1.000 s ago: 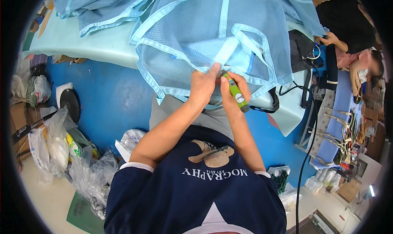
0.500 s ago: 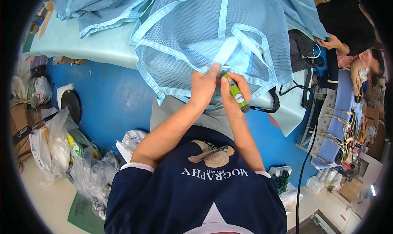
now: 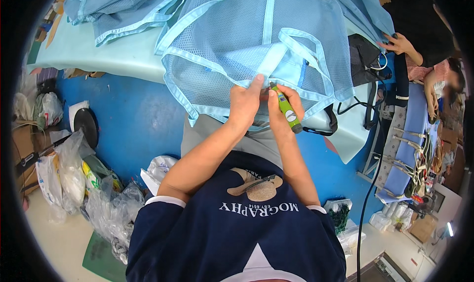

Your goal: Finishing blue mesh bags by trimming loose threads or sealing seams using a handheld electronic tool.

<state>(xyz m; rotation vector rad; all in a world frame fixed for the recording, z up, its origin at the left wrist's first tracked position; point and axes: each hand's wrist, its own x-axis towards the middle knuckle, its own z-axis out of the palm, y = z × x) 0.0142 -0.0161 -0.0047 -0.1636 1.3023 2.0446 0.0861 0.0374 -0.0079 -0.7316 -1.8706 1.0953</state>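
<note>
A light blue mesh item (image 3: 232, 25) with pale fabric edging and strap loops lies over the near table edge. My left hand (image 3: 244, 104) pinches its edging, thumb on a pale strap (image 3: 271, 60). Beside it, my right hand (image 3: 289, 104) grips a green pen-shaped tool (image 3: 286, 111) with a dark end, its tip at the edging by my left thumb; what the tip touches is too small to make out.
More blue mesh pieces (image 3: 108, 22) lie on the pale table (image 3: 74, 50). A black bag (image 3: 360, 55) and cables sit right. Another person's hand (image 3: 397, 47) is at the fabric, with further people behind. Plastic bags (image 3: 69, 173) cover the floor left; a rack (image 3: 400, 158) stands right.
The green tool and my right hand have shifted slightly up and right. The other person's fingers at the right have spread apart on the blue fabric.
</note>
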